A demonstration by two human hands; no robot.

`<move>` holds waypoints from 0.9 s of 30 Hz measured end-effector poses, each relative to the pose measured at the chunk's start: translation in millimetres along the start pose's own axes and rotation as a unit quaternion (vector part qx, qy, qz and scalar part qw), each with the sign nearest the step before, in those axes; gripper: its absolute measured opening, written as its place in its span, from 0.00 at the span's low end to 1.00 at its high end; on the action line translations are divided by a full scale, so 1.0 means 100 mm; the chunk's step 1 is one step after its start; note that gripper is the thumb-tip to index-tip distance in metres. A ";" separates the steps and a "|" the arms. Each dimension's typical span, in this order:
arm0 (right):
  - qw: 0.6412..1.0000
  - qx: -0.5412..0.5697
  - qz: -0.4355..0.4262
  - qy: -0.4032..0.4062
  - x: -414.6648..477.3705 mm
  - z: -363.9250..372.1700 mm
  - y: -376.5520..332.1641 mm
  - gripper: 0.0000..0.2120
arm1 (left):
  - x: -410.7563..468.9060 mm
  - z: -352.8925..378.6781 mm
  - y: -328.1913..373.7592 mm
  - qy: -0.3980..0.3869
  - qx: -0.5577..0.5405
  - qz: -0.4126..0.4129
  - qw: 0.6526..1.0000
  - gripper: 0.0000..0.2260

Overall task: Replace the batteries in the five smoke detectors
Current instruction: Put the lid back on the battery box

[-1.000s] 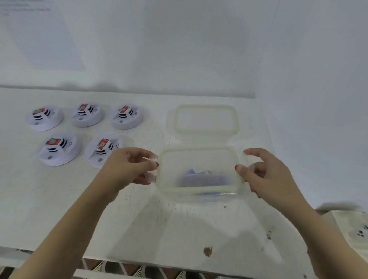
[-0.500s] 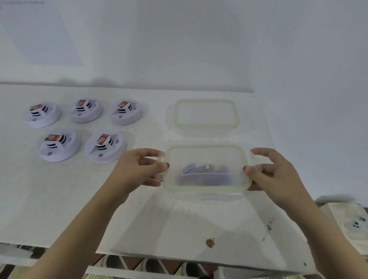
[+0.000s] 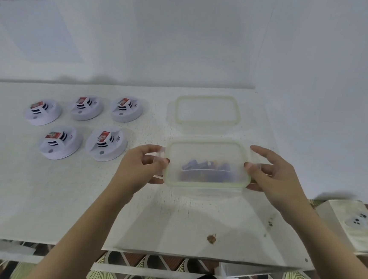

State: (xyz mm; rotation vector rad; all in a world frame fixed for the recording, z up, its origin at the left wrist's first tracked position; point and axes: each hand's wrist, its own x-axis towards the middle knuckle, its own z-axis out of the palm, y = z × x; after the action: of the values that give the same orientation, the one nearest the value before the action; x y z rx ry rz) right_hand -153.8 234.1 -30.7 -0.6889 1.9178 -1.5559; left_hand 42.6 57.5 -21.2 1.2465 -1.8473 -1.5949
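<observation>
Several white round smoke detectors lie on the white table at the left in two rows, each with a red-labelled battery on top; the nearest one (image 3: 106, 143) is just left of my left hand. A clear plastic container (image 3: 205, 185) with dark blue batteries (image 3: 207, 169) inside sits in the middle right. My left hand (image 3: 140, 166) grips its left end and my right hand (image 3: 273, 176) grips its right end. Whether the container rests on the table or is slightly lifted is unclear.
A second clear container or lid (image 3: 208, 109) with a yellowish rim lies behind the held one. Behind and to the right rise white walls. A brown stain (image 3: 211, 238) marks the table near its front edge. A pale box (image 3: 358, 223) sits lower right, off the table.
Both hands closed in on the container's ends and now grip it. The container has levelled out and sits slightly further right and nearer the view.
</observation>
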 end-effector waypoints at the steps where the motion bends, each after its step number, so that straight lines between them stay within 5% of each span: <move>1: 1.000 -0.007 -0.007 0.005 0.01 0.01 0.01 0.17 | 0.00 0.01 -0.01 0.004 0.004 0.005 1.000 0.14; 9: 0.997 -0.063 -0.050 0.006 0.07 0.00 0.07 0.19 | 0.01 0.06 -0.04 0.030 0.018 0.059 0.998 0.19; 12: 0.974 -0.186 -0.128 0.000 0.09 0.01 0.09 0.19 | 0.05 0.07 -0.06 0.047 0.168 0.162 0.971 0.18; 15: 0.941 -0.252 -0.221 -0.046 0.11 0.00 0.12 0.17 | 0.02 0.08 -0.09 -0.024 0.186 0.275 0.943 0.20; 18: 0.915 -0.296 -0.232 -0.148 0.12 -0.06 0.17 0.33 | 0.05 0.12 -0.22 -0.122 0.258 0.326 0.901 0.39; 20: 0.892 -0.343 -0.249 -0.158 0.13 -0.06 0.20 0.42 | 0.08 0.16 -0.32 -0.107 0.292 0.349 0.884 0.43; 27: 0.884 -0.322 -0.329 -0.082 0.16 0.02 0.37 0.38 | 0.13 0.27 -0.46 -0.020 0.304 0.432 0.849 0.34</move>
State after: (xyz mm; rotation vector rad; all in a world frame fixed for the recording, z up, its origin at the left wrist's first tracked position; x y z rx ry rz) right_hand -164.8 228.5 -69.6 -1.8521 2.1897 -1.0927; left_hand 31.9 64.4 -74.4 0.3851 -2.5122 -0.5553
